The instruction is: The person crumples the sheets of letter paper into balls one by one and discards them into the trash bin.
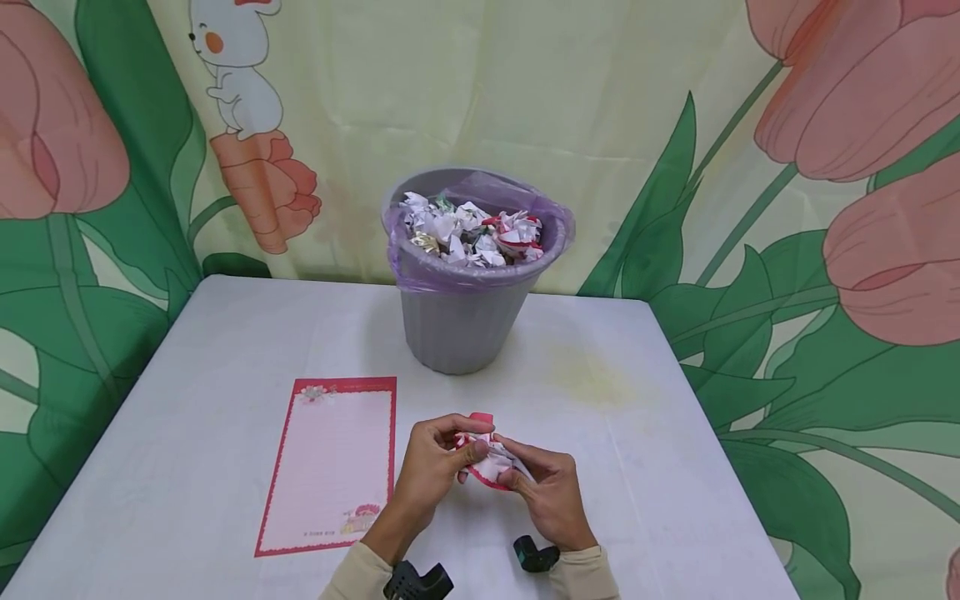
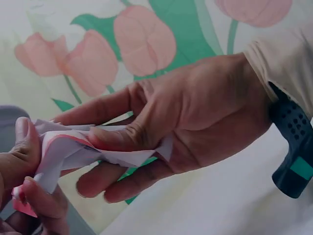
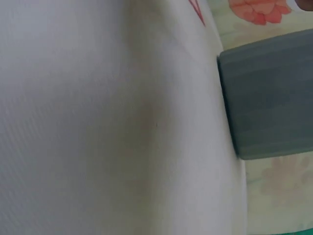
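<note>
Both your hands are on the crumpled paper (image 1: 489, 457), holding it just above the table (image 1: 187, 400) near its front edge, in line with the bin (image 1: 461, 321) farther back. Your left hand (image 1: 435, 467) has its fingers curled round the left side of the paper, thumb pressed on top. Your right hand (image 1: 551, 492) grips the right side; in the left wrist view its thumb (image 2: 117, 139) pins a fold of the paper (image 2: 73, 152) against the curled fingers, with the palm turned toward the camera. The paper is white with red edging, already bunched and creased between the two hands. Just left of your left hand a flat sheet (image 1: 330, 462) with a red border lies on the table, apart from the paper you hold. The bin, grey with a purple liner (image 1: 480, 254) folded over its rim, stands at the table's far middle and is heaped with wads (image 1: 468, 229) of white and red paper. The right wrist view shows only the table (image 3: 98, 122) and the bin's grey wall (image 3: 269, 93), not your hand.
</note>
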Available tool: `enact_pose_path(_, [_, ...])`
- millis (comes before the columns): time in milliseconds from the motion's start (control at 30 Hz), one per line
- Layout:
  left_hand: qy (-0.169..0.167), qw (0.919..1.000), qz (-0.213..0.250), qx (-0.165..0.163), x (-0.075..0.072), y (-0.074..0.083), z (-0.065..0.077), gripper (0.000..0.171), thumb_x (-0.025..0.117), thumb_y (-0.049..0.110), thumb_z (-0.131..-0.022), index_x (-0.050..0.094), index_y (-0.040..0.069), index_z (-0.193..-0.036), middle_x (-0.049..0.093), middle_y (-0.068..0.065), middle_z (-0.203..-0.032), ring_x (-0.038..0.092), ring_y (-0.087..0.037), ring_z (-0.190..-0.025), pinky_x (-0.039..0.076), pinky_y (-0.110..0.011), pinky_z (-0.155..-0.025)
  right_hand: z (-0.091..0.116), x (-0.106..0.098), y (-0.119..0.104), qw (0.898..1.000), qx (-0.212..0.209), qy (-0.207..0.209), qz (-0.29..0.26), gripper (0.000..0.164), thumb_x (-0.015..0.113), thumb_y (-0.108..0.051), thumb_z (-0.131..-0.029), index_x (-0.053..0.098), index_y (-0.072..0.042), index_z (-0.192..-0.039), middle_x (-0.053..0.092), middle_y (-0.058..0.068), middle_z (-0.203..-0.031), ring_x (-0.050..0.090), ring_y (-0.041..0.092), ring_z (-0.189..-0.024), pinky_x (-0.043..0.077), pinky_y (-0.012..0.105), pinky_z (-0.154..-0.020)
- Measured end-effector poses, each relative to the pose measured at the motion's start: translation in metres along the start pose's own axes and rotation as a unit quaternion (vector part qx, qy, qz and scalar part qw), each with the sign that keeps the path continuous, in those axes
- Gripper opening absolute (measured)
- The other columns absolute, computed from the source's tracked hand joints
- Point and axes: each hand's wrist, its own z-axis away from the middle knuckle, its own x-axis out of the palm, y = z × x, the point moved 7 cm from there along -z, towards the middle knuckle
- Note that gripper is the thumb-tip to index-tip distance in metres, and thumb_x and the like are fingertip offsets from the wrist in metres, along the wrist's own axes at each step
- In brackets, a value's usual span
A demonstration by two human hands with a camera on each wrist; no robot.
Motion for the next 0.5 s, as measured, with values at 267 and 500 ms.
enact_pose_path(267, [-0.063,0.9963,0.039,-0.045,0.001,-0.004,-0.004,0.035,0.084,0.021,-0.091,0.078,0.003,-0.120,0.070,-0.007,-0.112,0.055,-0.017,-0.083,0.048,-0.017,-0.058,-0.005,0.005,-0.004,0.999,-0.027,-0.016,-0.015,0.049,0.077,0.006,-0.090,0.067,0.005,-0.138,0.046,0.016,-0.165,0.056,0.022,-0.147,0.043,0.027,-0.121])
enact_pose_path(500, [-0.079,0.9908,0.087,-0.067,0.002,-0.018,-0.003,0.036,0.082,0.022,-0.093,0.072,0.005,-0.122,0.073,0.003,-0.097,0.056,-0.008,-0.073,0.047,-0.017,-0.058,-0.006,0.014,0.005,0.994,0.026,-0.076,-0.072,0.063,0.073,-0.002,-0.098,0.051,-0.003,-0.156,0.047,0.016,-0.165,0.042,0.022,-0.156,0.036,0.024,-0.125])
